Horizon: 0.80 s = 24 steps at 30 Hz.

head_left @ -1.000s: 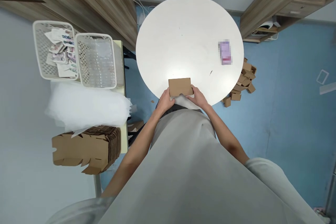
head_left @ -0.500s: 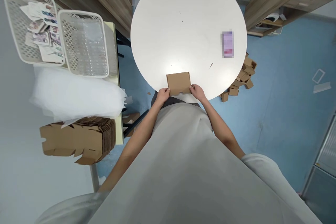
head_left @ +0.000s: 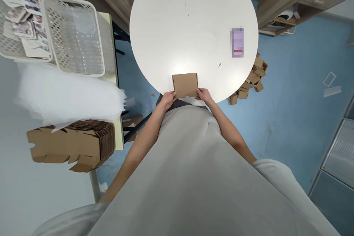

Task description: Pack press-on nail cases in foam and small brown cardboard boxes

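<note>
A small brown cardboard box (head_left: 185,84), its lid down, lies at the near edge of the round white table (head_left: 190,37). My left hand (head_left: 169,99) grips its near left corner, fingers closed on the cardboard. At the near right corner, my right hand (head_left: 204,94) holds the box between thumb and fingers. A purple, blurred rectangular item (head_left: 237,43) lies on the right part of the table, apart from both hands.
On a side table (head_left: 119,132) at left are a basket of cards (head_left: 51,49), a basket of clear plastic cases (head_left: 101,49), white sheets (head_left: 72,94) and flat cardboard blanks (head_left: 63,143). Several small boxes (head_left: 253,77) are on the floor at right.
The view has shifted, so the surroundings sit farther left and slightly higher. The box's near flap now lies flatter against its front edge, with both hands still at its corners.
</note>
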{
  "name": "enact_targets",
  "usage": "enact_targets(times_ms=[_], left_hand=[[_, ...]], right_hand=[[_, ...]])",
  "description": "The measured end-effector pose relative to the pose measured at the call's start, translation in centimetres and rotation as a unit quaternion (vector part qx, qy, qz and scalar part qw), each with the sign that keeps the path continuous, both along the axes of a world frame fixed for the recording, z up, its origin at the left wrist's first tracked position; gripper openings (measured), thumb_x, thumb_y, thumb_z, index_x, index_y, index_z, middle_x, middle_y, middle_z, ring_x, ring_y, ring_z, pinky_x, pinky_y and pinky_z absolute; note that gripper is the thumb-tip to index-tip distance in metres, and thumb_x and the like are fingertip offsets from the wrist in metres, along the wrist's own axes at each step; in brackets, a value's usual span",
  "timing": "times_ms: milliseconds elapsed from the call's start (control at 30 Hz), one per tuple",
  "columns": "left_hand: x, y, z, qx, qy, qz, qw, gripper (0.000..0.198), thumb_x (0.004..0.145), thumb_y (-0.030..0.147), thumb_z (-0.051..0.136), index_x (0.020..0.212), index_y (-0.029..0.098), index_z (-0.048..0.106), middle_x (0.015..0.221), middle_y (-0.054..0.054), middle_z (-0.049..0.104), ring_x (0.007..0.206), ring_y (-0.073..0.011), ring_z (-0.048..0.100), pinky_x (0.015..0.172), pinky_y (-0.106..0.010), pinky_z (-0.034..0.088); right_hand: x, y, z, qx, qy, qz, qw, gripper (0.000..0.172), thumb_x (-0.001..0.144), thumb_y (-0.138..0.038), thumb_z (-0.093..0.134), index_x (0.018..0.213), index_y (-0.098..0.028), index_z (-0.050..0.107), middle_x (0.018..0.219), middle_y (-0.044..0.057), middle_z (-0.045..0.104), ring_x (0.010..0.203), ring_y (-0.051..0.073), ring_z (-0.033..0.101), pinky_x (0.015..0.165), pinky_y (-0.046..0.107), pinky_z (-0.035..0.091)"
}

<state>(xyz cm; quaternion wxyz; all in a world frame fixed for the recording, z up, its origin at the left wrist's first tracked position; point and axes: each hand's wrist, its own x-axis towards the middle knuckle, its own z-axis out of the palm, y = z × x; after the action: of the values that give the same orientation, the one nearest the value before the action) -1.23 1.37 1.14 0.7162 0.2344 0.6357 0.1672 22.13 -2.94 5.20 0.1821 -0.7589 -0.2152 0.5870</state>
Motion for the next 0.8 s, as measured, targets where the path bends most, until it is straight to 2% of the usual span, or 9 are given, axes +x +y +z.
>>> enact_targets(times_ms=[67, 167, 333, 500, 533, 633, 800], left_hand=[[0.1, -0.1, -0.5, -0.004, -0.012, 0.018, 1.0, 0.011, 0.091, 0.022, 0.077, 0.099, 0.015, 0.078, 0.102, -0.015, 0.084, 0.116, -0.0263, 0.079, 0.114, -0.046, 0.061], [0.2, -0.3, -1.2, 0.013, -0.021, 0.033, 0.999, 0.021, 0.092, 0.02, 0.074, 0.112, 0.014, 0.08, 0.106, -0.013, 0.085, 0.117, -0.0255, 0.079, 0.114, -0.046, 0.061], [0.4, -0.1, -2.0, 0.036, 0.014, 0.022, 0.999, 0.029, 0.096, 0.022, 0.071, 0.122, 0.012, 0.08, 0.115, -0.012, 0.084, 0.115, -0.0231, 0.078, 0.11, -0.041, 0.063], [0.3, 0.0, -2.2, 0.046, 0.047, 0.006, 0.998, 0.032, 0.1, 0.019, 0.066, 0.128, 0.013, 0.08, 0.128, -0.011, 0.082, 0.112, -0.019, 0.077, 0.104, -0.036, 0.065], [0.3, 0.0, -2.1, 0.049, 0.052, 0.002, 0.997, 0.032, 0.1, 0.02, 0.067, 0.128, 0.013, 0.08, 0.129, -0.011, 0.082, 0.112, -0.0189, 0.077, 0.104, -0.035, 0.065], [0.2, -0.2, -2.2, 0.062, 0.072, -0.011, 0.995, 0.035, 0.098, 0.022, 0.07, 0.13, 0.013, 0.08, 0.128, -0.011, 0.083, 0.111, -0.0195, 0.077, 0.104, -0.036, 0.064], [0.0, -0.2, -2.5, 0.076, 0.114, -0.055, 0.989, 0.046, 0.099, 0.026, 0.068, 0.141, 0.01, 0.077, 0.122, -0.013, 0.083, 0.098, -0.0201, 0.077, 0.101, -0.039, 0.063]], right_hand=[[0.0, 0.1, 0.1, -0.005, 0.024, -0.026, 0.999, 0.025, 0.113, -0.025, 0.06, 0.09, -0.018, 0.068, 0.09, 0.004, 0.075, 0.069, 0.013, 0.076, 0.068, 0.023, 0.063], [-0.1, 0.1, 0.2, -0.025, 0.055, -0.063, 0.996, 0.029, 0.111, -0.022, 0.064, 0.082, -0.018, 0.063, 0.082, 0.003, 0.069, 0.068, 0.013, 0.075, 0.065, 0.021, 0.063], [-0.1, -0.1, 0.1, -0.035, 0.093, -0.095, 0.991, 0.024, 0.109, -0.02, 0.069, 0.086, -0.018, 0.064, 0.082, 0.002, 0.07, 0.07, 0.013, 0.076, 0.067, 0.021, 0.064], [0.1, -0.8, -0.1, -0.025, 0.09, -0.068, 0.993, 0.009, 0.109, -0.024, 0.067, 0.105, -0.017, 0.07, 0.093, 0.003, 0.075, 0.071, 0.013, 0.078, 0.069, 0.022, 0.065], [0.1, -1.0, -0.2, -0.018, 0.079, -0.058, 0.995, 0.01, 0.11, -0.024, 0.065, 0.113, -0.017, 0.071, 0.095, 0.004, 0.076, 0.069, 0.013, 0.078, 0.068, 0.022, 0.065], [0.1, -1.5, -0.6, 0.003, 0.046, -0.027, 0.999, 0.028, 0.11, -0.024, 0.062, 0.136, -0.016, 0.07, 0.1, 0.005, 0.079, 0.066, 0.012, 0.077, 0.068, 0.024, 0.065], [0.2, -1.7, -1.4, 0.017, 0.002, 0.001, 1.0, 0.039, 0.108, -0.029, 0.066, 0.145, -0.017, 0.07, 0.104, 0.008, 0.083, 0.071, 0.014, 0.078, 0.074, 0.028, 0.067]])
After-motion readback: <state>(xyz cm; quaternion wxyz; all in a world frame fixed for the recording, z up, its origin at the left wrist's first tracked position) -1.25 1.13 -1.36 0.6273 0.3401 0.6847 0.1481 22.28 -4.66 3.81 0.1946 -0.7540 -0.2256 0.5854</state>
